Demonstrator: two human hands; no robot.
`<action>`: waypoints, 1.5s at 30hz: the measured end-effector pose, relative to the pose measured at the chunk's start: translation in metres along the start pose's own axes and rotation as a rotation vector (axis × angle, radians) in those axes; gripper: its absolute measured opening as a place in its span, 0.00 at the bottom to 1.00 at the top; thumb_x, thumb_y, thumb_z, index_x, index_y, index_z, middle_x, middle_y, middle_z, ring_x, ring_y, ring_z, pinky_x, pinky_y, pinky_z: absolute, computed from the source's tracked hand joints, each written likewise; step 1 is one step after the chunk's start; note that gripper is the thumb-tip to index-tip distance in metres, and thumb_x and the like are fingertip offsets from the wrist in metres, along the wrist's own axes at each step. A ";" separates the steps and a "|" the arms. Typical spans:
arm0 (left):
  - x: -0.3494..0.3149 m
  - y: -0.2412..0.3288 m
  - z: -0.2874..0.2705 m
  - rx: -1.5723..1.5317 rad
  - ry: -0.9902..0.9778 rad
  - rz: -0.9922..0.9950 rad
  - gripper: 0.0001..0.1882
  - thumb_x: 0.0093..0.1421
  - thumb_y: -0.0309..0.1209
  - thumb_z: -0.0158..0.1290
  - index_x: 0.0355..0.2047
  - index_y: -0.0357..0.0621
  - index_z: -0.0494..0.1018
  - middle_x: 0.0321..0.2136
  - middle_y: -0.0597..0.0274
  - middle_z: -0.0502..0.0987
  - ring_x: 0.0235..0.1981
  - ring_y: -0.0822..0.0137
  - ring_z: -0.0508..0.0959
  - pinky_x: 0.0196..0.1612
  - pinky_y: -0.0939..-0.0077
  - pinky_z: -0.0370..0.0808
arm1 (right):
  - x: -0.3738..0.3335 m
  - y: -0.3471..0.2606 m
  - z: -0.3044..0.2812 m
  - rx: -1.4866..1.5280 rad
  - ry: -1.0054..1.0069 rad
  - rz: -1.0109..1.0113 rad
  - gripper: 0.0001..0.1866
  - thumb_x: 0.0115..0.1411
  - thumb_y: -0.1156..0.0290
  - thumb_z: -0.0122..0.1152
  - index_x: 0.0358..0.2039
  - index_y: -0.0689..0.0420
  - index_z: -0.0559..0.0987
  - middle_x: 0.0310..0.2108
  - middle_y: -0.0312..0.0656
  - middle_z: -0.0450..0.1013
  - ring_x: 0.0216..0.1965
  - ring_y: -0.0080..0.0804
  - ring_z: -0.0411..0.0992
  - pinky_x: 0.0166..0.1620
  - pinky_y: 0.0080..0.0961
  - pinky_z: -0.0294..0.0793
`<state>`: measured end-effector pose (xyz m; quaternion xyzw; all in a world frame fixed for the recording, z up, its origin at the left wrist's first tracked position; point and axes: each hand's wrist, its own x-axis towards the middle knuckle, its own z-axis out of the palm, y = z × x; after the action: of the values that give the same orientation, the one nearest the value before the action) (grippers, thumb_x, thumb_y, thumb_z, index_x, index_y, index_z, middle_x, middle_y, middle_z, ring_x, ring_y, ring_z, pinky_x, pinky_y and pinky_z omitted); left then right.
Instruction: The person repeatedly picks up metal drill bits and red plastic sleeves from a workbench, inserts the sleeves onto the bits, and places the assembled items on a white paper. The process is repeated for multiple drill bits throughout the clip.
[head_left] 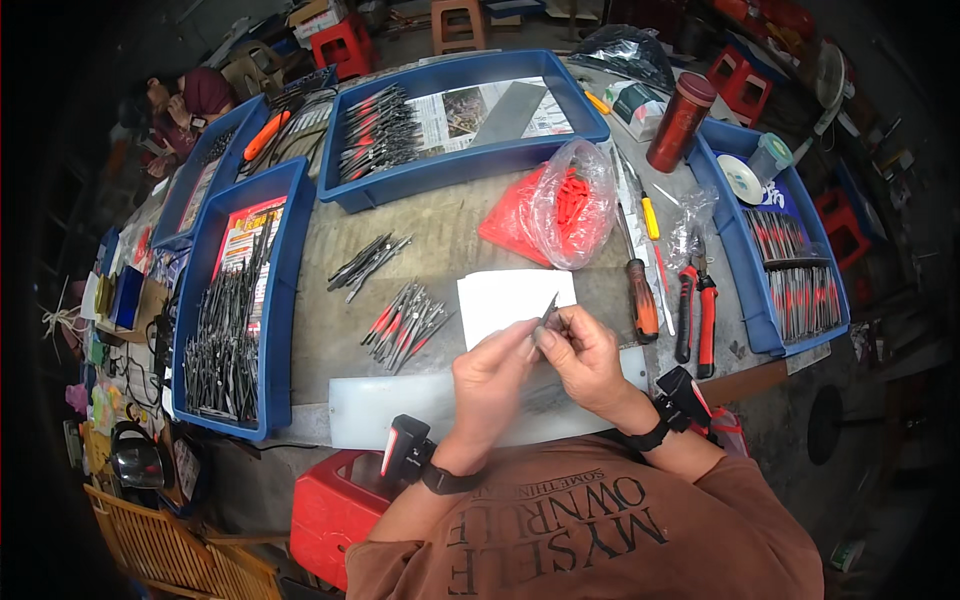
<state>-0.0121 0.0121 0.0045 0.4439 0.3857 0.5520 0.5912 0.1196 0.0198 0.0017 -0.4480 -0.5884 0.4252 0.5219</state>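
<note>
My left hand (490, 372) and my right hand (588, 362) meet over a white paper sheet (487, 297) near the table's front edge. Between their pinched fingertips is a slim dark pointed piece (551, 301), its tip sticking up and away from me. My fingers cover its lower part. To the left lie two loose piles of slim pieces: a dark pile (368, 263) and, nearer me, a black pile with red parts (405, 325). Beyond the sheet stands an open clear plastic bag (590, 225) of small red pieces. A translucent white board (385, 410) lies under my wrists.
Blue trays with slim black pieces stand left (292, 330), at the back (465, 165) and right (750, 270). Right of the bag are an orange-handled screwdriver (642, 300), red-and-black pliers (706, 320) and a red flask (682, 125). A red stool (335, 515) stands front left.
</note>
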 end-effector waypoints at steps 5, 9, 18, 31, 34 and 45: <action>0.000 -0.004 0.004 0.210 0.017 0.202 0.11 0.57 0.20 0.49 0.41 0.33 0.73 0.26 0.66 0.71 0.20 0.80 0.63 0.21 0.88 0.59 | 0.001 -0.005 0.000 -0.100 0.019 0.013 0.08 0.57 0.71 0.51 0.27 0.63 0.70 0.21 0.46 0.68 0.24 0.26 0.67 0.26 0.27 0.65; -0.001 -0.008 0.006 0.043 0.049 0.076 0.11 0.57 0.20 0.50 0.41 0.32 0.73 0.26 0.67 0.71 0.21 0.80 0.64 0.22 0.88 0.60 | 0.002 -0.004 0.003 -0.218 0.085 -0.164 0.09 0.57 0.72 0.50 0.23 0.64 0.67 0.18 0.48 0.64 0.19 0.33 0.64 0.23 0.29 0.62; 0.000 -0.012 0.011 0.328 0.088 0.246 0.10 0.56 0.19 0.50 0.39 0.32 0.73 0.25 0.62 0.72 0.23 0.75 0.69 0.25 0.84 0.66 | 0.005 -0.003 0.001 -0.197 0.078 -0.077 0.12 0.58 0.72 0.50 0.21 0.63 0.63 0.16 0.50 0.61 0.17 0.39 0.61 0.22 0.31 0.59; 0.002 -0.016 0.007 0.105 0.046 0.122 0.11 0.58 0.21 0.49 0.42 0.32 0.72 0.24 0.64 0.71 0.19 0.79 0.63 0.21 0.88 0.59 | 0.004 -0.001 -0.006 -0.052 -0.006 -0.011 0.11 0.62 0.70 0.48 0.25 0.64 0.69 0.17 0.31 0.61 0.21 0.14 0.56 0.23 0.15 0.59; 0.000 -0.012 0.004 -0.141 0.010 -0.047 0.12 0.58 0.21 0.48 0.42 0.33 0.71 0.24 0.63 0.71 0.18 0.80 0.62 0.20 0.87 0.57 | 0.007 0.002 -0.012 -0.019 -0.018 0.042 0.09 0.61 0.70 0.49 0.30 0.64 0.71 0.20 0.32 0.64 0.24 0.14 0.59 0.26 0.15 0.61; -0.002 -0.003 0.000 -0.299 -0.094 -0.269 0.13 0.57 0.24 0.50 0.43 0.34 0.71 0.24 0.64 0.71 0.19 0.79 0.62 0.20 0.87 0.57 | 0.002 0.004 -0.017 0.259 0.036 0.023 0.06 0.57 0.78 0.50 0.36 0.63 0.71 0.32 0.33 0.69 0.35 0.16 0.65 0.38 0.14 0.66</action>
<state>-0.0108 0.0098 0.0013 0.3212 0.3272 0.4978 0.7362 0.1364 0.0236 -0.0003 -0.3912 -0.5137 0.4956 0.5809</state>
